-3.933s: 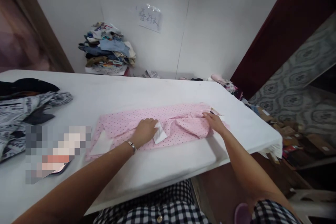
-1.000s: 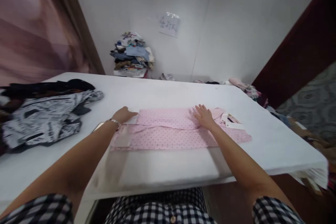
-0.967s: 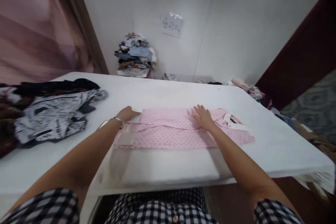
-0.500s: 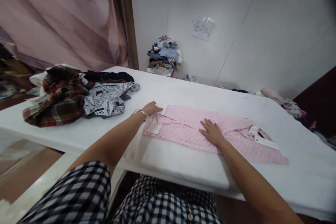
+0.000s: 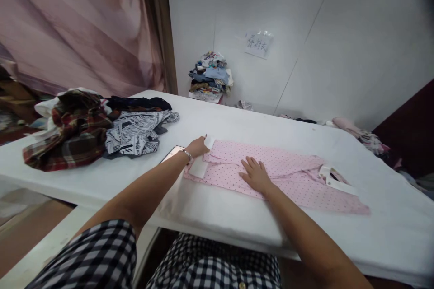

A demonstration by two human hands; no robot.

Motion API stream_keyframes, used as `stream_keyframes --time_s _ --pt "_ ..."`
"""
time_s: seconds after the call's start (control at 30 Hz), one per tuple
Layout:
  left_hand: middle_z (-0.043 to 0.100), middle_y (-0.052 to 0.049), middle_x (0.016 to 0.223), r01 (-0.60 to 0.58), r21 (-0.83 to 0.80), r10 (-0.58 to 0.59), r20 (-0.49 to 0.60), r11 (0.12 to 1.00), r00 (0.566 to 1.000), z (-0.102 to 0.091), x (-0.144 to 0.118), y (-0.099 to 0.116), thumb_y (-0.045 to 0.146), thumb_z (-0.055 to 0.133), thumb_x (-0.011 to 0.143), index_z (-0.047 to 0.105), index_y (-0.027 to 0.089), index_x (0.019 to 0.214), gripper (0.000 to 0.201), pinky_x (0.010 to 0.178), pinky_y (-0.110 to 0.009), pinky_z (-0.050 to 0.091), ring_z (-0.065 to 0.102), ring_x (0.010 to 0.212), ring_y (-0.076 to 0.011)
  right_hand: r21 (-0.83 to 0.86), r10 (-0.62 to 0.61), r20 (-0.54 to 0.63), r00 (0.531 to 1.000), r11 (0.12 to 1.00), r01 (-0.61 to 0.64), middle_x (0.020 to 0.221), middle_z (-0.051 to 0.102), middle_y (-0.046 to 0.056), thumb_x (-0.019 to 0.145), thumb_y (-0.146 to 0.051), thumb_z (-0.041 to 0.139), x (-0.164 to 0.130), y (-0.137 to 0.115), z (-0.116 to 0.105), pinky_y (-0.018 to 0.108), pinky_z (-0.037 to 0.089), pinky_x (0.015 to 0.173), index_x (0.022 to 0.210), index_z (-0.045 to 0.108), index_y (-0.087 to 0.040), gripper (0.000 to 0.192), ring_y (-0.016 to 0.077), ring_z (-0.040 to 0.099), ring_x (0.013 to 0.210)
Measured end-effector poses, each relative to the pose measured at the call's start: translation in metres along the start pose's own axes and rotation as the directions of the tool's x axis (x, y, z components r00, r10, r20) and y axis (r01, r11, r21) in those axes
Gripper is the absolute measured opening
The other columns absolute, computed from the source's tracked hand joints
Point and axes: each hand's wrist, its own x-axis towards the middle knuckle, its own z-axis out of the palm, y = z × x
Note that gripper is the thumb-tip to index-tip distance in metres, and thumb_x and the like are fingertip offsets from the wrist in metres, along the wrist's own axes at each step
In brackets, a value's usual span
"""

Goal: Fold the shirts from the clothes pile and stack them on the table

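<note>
The pink dotted shirt [image 5: 288, 162] lies stretched out on the tabletop [image 5: 257, 131], collar toward the right. The left hand [image 5: 197, 147] pinches a white cuff [image 5: 210, 142] at the other end, while the right hand [image 5: 255, 174] presses, fingers spread, on the fabric, probably steadying it; a phone [image 5: 172, 151] and piled clothes [image 5: 81, 131] sit farther left, seemingly kept aside.

Left arm [image 5: 135, 192]: I see it reach from the near left toward the far right.
Left hand [image 5: 197, 147]: back upward, fingers drawn together and pointing right; how firmly they close, I can't make out.
Right arm [image 5: 305, 235]: bare forearm slanting from near right to far left.
Right hand [image 5: 257, 174]: palm down, flattened, fingers fanned.
Hands' spacing: apart, left one farther.
</note>
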Motion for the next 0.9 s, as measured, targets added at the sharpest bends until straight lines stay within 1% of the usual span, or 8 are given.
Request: stream_keyframes --time_s 0.17,0.27,0.4,0.5,0.6,0.67,0.77,0.9 --pt "0.07 -0.02 0.108 0.017 -0.032 -0.015 0.039 0.999 0.999 -0.024 -0.001 0.022 0.016 0.062 0.069 0.043 0.008 0.139 0.073 0.072 -0.034 0.051 0.068 0.093 -0.0305 0.061 -0.006 -0.022 1.0 0.998 0.008 0.162 0.012 0.006 0.094 -0.065 0.028 -0.001 0.001 0.003 0.05 -0.002 0.119 0.152 0.03 -0.025 0.071 0.0254 0.004 0.15" --pt "0.071 -0.018 0.105 -0.016 -0.082 0.02 0.051 0.997 0.998 -0.038 -0.007 0.055 0.013 0.059 0.073 0.034 0.013 0.146 0.078 0.067 -0.034 0.052 0.069 0.086 -0.0282 0.34 0.052 -0.076 0.996 0.94 -0.023 0.161 0.019 0.005 0.091 -0.066 0.035 -0.004 0.003 -0.008 0.05 0.006 0.12 0.15 0.033 -0.026 0.071 0.0258 0.01 0.149" --pt "0.066 -0.017 0.119 -0.111 -0.163 0.122 0.061 0.98 0.991 -0.033 -0.011 0.12 0.012 0.063 0.078 0.037 0.018 0.146 0.073 0.067 -0.032 0.055 0.069 0.082 -0.0225 0.823 0.25 -0.2 0.947 0.568 0.024 0.157 0.031 0.006 0.091 -0.066 0.031 -0.01 0.012 -0.027 0.046 0.036 0.111 0.151 0.03 -0.028 0.07 0.0259 0.033 0.142" --pt "0.07 -0.014 0.11 -0.186 -0.222 0.203 0.059 0.957 0.977 -0.001 -0.012 0.171 0.017 0.058 0.086 0.052 0.011 0.132 0.047 0.067 -0.028 0.057 0.069 0.075 -0.0159 0.967 0.315 -0.172 0.933 0.233 0.099 0.151 0.042 0.01 0.092 -0.065 0.026 -0.016 0.025 -0.035 0.045 0.048 0.101 0.153 0.022 -0.026 0.072 0.0255 0.051 0.129" --pt "0.074 -0.012 0.097 -0.261 -0.274 0.285 0.053 0.926 0.957 0.041 -0.019 0.202 0.024 0.045 0.089 0.065 0.002 0.11 0.036 0.061 -0.016 0.052 0.066 0.063 -0.011 0.997 0.395 -0.041 0.918 0.08 0.01 0.145 0.048 0.013 0.091 -0.067 0.019 -0.022 0.041 -0.034 0.047 0.052 0.095 0.153 0.02 -0.024 0.075 0.0267 0.059 0.118" --pt "0.072 -0.013 0.11 -0.334 -0.314 0.354 0.007 0.889 0.935 0.062 -0.024 0.203 0.031 0.049 0.088 0.059 0.003 0.124 0.046 0.062 -0.015 0.052 0.067 0.064 -0.01 0.998 0.439 -0.01 0.899 0.062 -0.02 0.142 0.05 0.015 0.091 -0.067 0.016 -0.026 0.051 -0.029 0.047 0.051 0.096 0.153 0.021 -0.019 0.078 0.0277 0.058 0.12" --pt "0.055 -0.012 0.141 -0.389 -0.316 0.366 -0.131 0.865 0.921 0.072 -0.027 0.177 0.036 0.054 0.089 0.046 0.021 0.141 0.055 0.083 -0.025 0.054 0.068 0.092 -0.0152 0.993 0.422 -0.051 0.905 0.117 0.002 0.138 0.054 0.019 0.093 -0.063 0.02 -0.029 0.059 -0.02 0.049 0.048 0.099 0.153 0.022 -0.011 0.079 0.0295 0.054 0.125" --pt "0.042 -0.016 0.149 -0.182 -0.231 0.136 -0.201 0.956 0.97 0.068 -0.023 0.126 0.043 0.041 0.094 0.041 0.018 0.143 0.055 0.1 -0.034 0.044 0.055 0.121 -0.0244 0.944 0.438 -0.077 0.896 0.322 -0.076 0.149 0.044 0.015 0.093 -0.051 0.034 -0.025 0.057 -0.014 0.045 0.046 0.102 0.156 0.012 -0.015 0.076 0.0257 0.048 0.133"
